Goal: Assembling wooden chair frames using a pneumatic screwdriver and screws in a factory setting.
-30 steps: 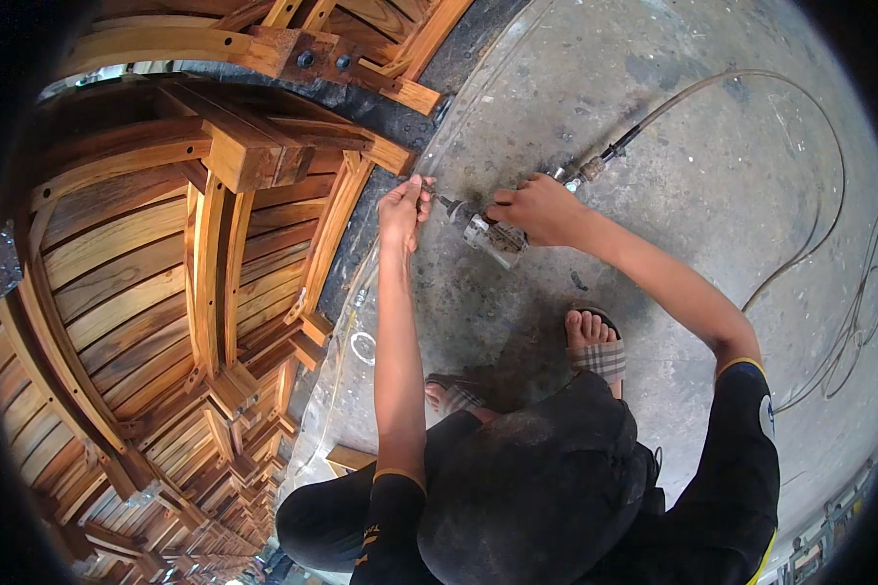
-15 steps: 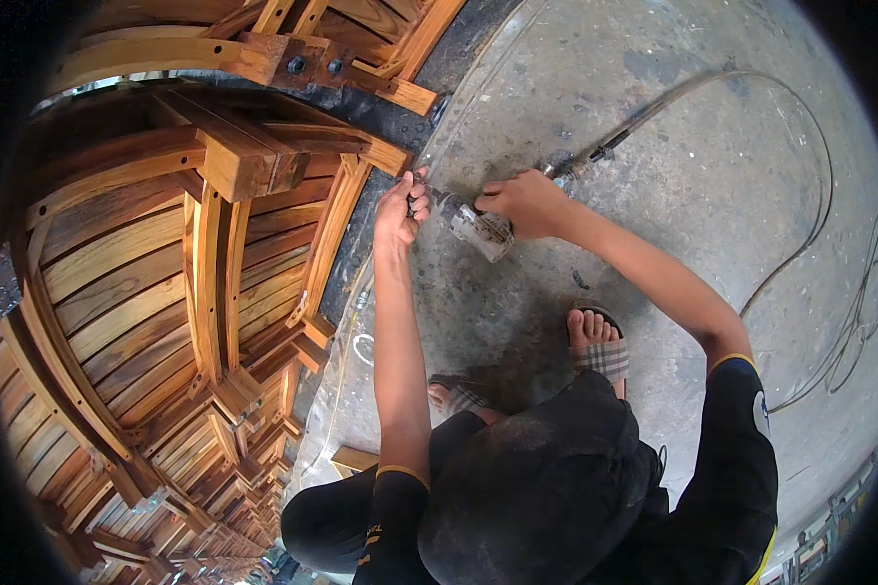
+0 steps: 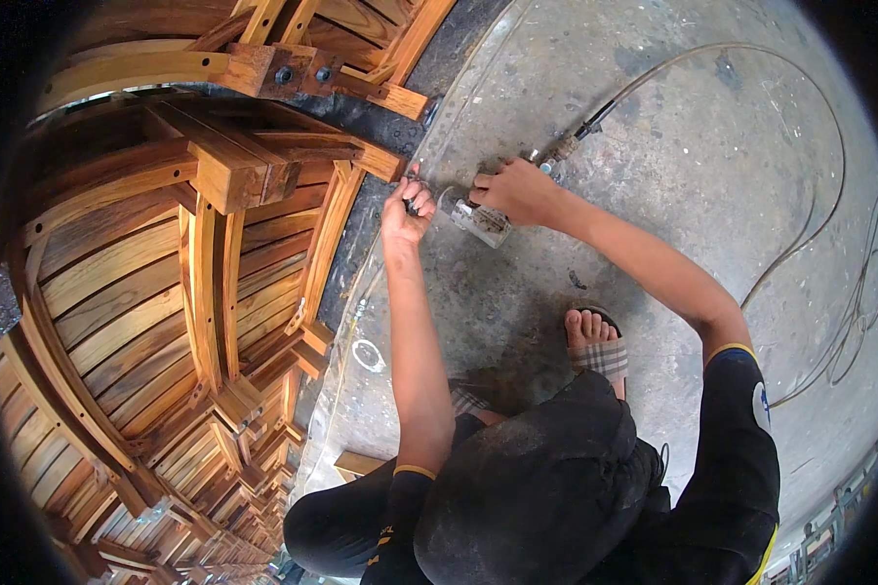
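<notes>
My left hand (image 3: 407, 213) is closed with its fingers curled round a small dark piece, whose kind I cannot make out. It is held beside the end of a wooden frame. To its right my right hand (image 3: 519, 192) is closed, knuckles up, with its fingertips at a clear container (image 3: 485, 223) with brown bits showing through it. Whatever lies inside the right fingers is hidden. Just beyond that hand is a metal hose fitting (image 3: 559, 153), joined to a thin air hose (image 3: 722, 47); what the fitting connects to under the hand is hidden.
Curved wooden slatted frames (image 3: 205, 283) stand in a long row on my left. The hose curves over the grey concrete floor (image 3: 673, 185) to the right. My sandalled foot (image 3: 600, 351) is below my hands. A small wood block (image 3: 357, 464) lies by my left knee.
The hose fitting has shifted slightly up and left, and the hose's loop has spread. My left fingers have turned a little, and my left forearm has swung rightward. Both hands stay closed.
</notes>
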`<action>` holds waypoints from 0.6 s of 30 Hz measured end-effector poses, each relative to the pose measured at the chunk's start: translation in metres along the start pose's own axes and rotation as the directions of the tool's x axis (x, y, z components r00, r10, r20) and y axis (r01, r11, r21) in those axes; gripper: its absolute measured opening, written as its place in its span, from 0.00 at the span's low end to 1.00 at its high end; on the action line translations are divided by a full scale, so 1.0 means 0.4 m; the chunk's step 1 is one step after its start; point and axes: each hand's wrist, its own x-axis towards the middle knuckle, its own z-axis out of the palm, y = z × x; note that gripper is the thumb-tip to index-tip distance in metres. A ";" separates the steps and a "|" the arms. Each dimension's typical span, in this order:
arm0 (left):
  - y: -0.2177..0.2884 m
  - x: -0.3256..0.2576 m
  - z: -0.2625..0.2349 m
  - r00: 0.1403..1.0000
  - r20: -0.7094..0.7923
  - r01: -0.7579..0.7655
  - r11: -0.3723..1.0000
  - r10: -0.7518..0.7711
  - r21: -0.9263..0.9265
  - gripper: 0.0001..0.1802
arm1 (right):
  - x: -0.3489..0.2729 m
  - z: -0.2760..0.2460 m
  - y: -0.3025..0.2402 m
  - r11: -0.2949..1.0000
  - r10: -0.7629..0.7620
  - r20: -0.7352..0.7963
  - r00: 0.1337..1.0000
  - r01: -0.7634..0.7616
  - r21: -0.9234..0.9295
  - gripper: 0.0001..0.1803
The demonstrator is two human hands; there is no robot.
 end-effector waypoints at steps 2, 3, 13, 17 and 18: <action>-0.003 0.001 -0.002 0.999 0.036 -0.024 0.996 0.028 -0.089 0.15 | 0.006 0.000 0.006 0.997 -0.019 0.016 1.000 0.021 -0.080 0.13; -0.003 0.002 -0.002 0.999 0.036 -0.025 0.996 0.029 -0.089 0.15 | 0.009 0.001 0.010 0.997 -0.020 0.016 1.000 0.021 -0.080 0.13; 0.001 0.013 -0.001 0.999 0.020 -0.029 0.993 0.031 -0.113 0.15 | 0.018 0.011 0.025 0.988 -0.051 0.025 0.998 0.054 -0.141 0.13; 0.006 0.018 -0.006 0.999 0.028 -0.020 0.991 0.024 -0.136 0.15 | 0.023 0.004 0.024 0.989 -0.023 0.067 0.997 0.032 -0.142 0.14; 0.007 0.018 -0.007 0.999 0.028 -0.020 0.991 0.024 -0.135 0.15 | 0.025 0.001 0.023 0.990 -0.022 0.066 0.998 0.031 -0.140 0.14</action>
